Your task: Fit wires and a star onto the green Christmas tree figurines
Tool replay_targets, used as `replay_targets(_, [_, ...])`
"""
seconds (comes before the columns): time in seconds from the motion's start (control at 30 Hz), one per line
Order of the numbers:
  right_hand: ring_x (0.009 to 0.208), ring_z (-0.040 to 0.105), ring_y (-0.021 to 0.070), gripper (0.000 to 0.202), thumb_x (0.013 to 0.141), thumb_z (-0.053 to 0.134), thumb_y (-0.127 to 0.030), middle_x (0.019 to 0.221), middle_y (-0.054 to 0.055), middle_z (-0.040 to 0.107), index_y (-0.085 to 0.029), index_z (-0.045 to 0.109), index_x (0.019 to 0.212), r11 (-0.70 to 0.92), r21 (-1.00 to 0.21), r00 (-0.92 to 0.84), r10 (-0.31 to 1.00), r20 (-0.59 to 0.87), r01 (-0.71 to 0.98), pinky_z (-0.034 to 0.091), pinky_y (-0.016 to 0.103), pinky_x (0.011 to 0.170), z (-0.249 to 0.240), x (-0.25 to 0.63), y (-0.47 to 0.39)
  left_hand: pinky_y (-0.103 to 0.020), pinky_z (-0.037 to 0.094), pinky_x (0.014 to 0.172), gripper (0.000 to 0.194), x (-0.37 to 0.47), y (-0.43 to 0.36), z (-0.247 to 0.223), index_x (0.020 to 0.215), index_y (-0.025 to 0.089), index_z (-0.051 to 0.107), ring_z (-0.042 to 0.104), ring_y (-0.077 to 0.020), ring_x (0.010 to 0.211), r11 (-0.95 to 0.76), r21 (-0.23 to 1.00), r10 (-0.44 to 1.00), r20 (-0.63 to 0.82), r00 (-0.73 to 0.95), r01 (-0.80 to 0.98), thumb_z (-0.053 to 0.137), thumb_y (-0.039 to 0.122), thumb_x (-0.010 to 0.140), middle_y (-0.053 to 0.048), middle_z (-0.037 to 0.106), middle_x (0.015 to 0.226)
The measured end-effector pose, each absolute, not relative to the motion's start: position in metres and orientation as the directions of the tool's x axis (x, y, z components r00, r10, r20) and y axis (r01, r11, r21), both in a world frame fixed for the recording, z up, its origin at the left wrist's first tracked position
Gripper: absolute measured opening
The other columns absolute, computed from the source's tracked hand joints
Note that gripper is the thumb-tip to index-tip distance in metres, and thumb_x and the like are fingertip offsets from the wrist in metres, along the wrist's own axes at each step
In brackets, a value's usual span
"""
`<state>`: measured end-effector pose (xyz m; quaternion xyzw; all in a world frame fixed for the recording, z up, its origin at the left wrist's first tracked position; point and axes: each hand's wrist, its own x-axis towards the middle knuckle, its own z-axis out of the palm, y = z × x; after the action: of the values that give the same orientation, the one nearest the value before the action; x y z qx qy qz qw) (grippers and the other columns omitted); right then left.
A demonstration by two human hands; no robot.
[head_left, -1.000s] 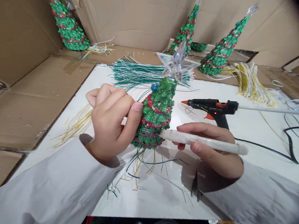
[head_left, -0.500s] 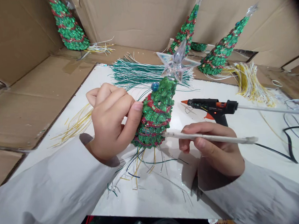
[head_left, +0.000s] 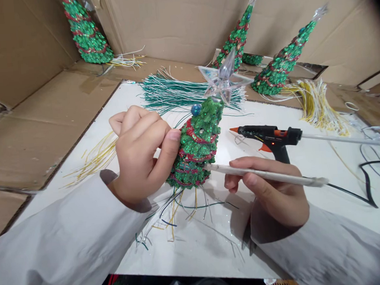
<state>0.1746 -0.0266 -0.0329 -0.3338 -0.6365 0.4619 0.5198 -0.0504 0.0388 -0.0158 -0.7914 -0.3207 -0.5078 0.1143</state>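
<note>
A small glittery green Christmas tree (head_left: pixel 200 146) with red garland leans slightly right in the middle of the view. A clear plastic star (head_left: pixel 222 80) tops it, with a blue ball (head_left: pixel 196 110) just below. My left hand (head_left: pixel 145 152) is closed at the tree's left side, thumb and finger pinched against its edge; the fingertips are partly hidden. Between the thumb and fingers of my right hand (head_left: pixel 267 185) lies a thin whitish stick (head_left: pixel 270 176), its tip touching the tree's lower right side. Cut green, yellow and white wires (head_left: pixel 173 211) spread out under the tree's base.
A black and orange glue gun (head_left: pixel 267 135) lies right of the tree. Behind is a bundle of green and white wires (head_left: pixel 173 91); yellow and white wires (head_left: pixel 320 107) lie at right. More trees (head_left: pixel 88 36) stand along the cardboard walls (head_left: pixel 175 26).
The stick in my right hand has shifted slightly left and up, its tip moving higher on the tree's side. The tree has tilted very slightly left; my left hand is nearly still.
</note>
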Motion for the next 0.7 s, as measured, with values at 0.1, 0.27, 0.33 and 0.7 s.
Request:
replay_targets(0.1, [0.068,0.069,0.0141,0.026,0.091,0.06,-0.018,0.08,0.002,0.075,-0.029,0.072,0.112,0.335,-0.94,-0.233,0.911,0.341,-0.067,0.058,0.025,0.057,-0.0325,0.1735,-0.0267,-0.039,0.024,0.065,0.029,-0.0504,0.039,-0.0159,0.066,0.022,0.039,0.044,-0.0181,0.066,-0.769,0.159,0.401,0.874,0.275,0.619,0.045,0.02,0.095,0.001,0.045,0.059])
replay_targets(0.27, [0.068,0.068,0.0122,0.024,0.093,0.06,-0.021,0.081,0.002,0.075,-0.028,0.072,0.112,0.246,-0.96,-0.249,0.929,0.273,-0.135,0.058,0.024,0.061,-0.0364,0.1734,-0.0271,-0.039,0.025,0.065,0.03,-0.0505,0.0378,-0.0156,0.067,0.022,0.039,0.044,-0.0184,0.067,-0.759,0.175,0.426,0.862,0.275,0.628,0.044,0.02,0.096,0.001,0.044,0.06])
replay_targets(0.33, [0.069,0.067,0.012,0.023,0.093,0.06,-0.022,0.081,0.002,0.075,-0.027,0.072,0.113,0.187,-0.966,-0.254,0.94,0.23,-0.181,0.058,0.025,0.063,-0.039,0.1733,-0.0268,-0.039,0.026,0.066,0.03,-0.0496,0.037,-0.0156,0.067,0.022,0.039,0.044,-0.0187,0.067,-0.753,0.201,0.446,0.856,0.261,0.626,0.043,0.02,0.096,0.001,0.045,0.06])
replay_targets(0.7, [0.061,0.065,0.0109,0.018,0.09,0.065,-0.031,0.072,0.001,0.074,-0.028,0.075,0.104,0.03,-0.954,-0.262,0.959,0.112,-0.298,0.056,0.023,0.059,-0.0359,0.168,-0.0229,-0.04,0.026,0.067,0.03,-0.0491,0.0369,-0.0162,0.066,0.023,0.04,0.045,-0.0195,0.066,-0.758,0.2,0.446,0.854,0.269,0.621,0.041,0.022,0.096,0.001,0.045,0.058])
